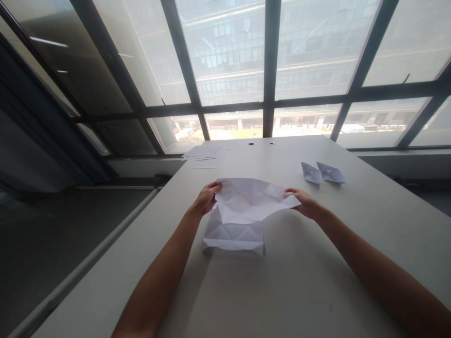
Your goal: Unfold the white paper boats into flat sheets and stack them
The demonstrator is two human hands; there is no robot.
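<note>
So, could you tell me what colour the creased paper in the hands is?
Plain white paper, marked only by fold creases; the head view shows it best.

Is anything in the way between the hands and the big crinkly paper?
No, nothing is. The left hand and the right hand pinch the creased paper by its two upper corners. Two paper boats lie apart on the table, farther right, and loose sheets lie at the far edge.
</note>
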